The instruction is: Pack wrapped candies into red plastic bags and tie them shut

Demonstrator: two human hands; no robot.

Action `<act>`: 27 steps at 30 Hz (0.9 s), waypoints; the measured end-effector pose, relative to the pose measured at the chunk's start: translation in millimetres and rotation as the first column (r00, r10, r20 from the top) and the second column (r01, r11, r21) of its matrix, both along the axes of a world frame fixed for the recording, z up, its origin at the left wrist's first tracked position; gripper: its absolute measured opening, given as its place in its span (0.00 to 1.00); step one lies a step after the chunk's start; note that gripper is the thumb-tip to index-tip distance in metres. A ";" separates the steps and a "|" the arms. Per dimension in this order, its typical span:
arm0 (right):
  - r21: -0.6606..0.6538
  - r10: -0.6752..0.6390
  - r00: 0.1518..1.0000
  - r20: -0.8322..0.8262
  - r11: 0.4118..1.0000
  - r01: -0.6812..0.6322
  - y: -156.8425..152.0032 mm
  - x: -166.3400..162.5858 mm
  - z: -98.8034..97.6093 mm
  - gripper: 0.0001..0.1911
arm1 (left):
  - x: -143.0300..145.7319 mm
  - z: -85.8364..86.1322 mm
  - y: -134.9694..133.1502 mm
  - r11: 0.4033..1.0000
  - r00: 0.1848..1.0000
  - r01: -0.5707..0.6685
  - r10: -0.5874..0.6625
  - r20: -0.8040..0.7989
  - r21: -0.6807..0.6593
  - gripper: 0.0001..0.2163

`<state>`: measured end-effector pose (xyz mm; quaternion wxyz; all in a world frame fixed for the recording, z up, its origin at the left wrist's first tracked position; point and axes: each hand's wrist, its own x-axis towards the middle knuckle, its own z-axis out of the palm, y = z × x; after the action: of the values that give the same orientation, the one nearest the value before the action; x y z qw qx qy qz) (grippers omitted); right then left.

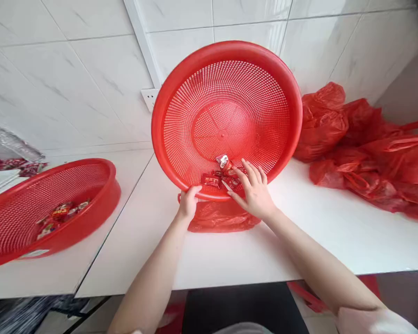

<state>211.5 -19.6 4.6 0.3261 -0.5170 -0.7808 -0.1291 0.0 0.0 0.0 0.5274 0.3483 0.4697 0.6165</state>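
Observation:
A big red perforated basket [226, 69] stands tilted on its edge against the tiled wall. My left hand [188, 200] grips its lower rim, fingers curled over the edge. My right hand [253, 189] reaches into the basket's bottom with fingers spread, touching several small red wrapped candies [220, 177] that lie there. One candy with a white label [223, 161] sits a little higher. Under the basket's rim lies a red plastic bag [218, 218] on the white counter.
A second red basket [73, 218] with several candies rests at the left on the white counter [327, 232]. Crumpled red plastic bags [365, 148] pile up at the right against the wall. A wall socket [149, 97] shows behind the tilted basket.

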 end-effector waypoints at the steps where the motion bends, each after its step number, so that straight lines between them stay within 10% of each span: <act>1: -0.049 0.040 0.999 0.004 0.998 -0.040 -0.7 0.5 -1.2 0.35 | 1.3 0.2 -0.1 1.000 1.000 -0.016 0.016 0.002 -0.006 0.14; 7: -0.172 0.198 0.978 -0.057 0.964 -0.205 0.6 5.6 -8.2 0.22 | 4.7 0.6 -0.5 0.999 0.999 -0.045 0.045 -0.010 0.007 0.13; 17: 0.016 0.347 0.915 -0.207 0.936 -0.352 -2.0 4.7 -2.0 0.14 | -6.6 0.2 5.6 0.971 0.973 -0.162 0.187 -0.136 0.178 0.10; 27: -0.084 0.562 0.827 0.003 0.824 -0.560 -0.6 4.4 -5.7 0.17 | -8.7 -0.3 7.4 0.960 0.975 -0.196 0.212 -0.062 0.200 0.08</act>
<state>215.8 -20.2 -1.1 0.3177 -0.2756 -0.9073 -0.0036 -8.7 7.4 -0.3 0.4048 0.3726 0.4625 0.6953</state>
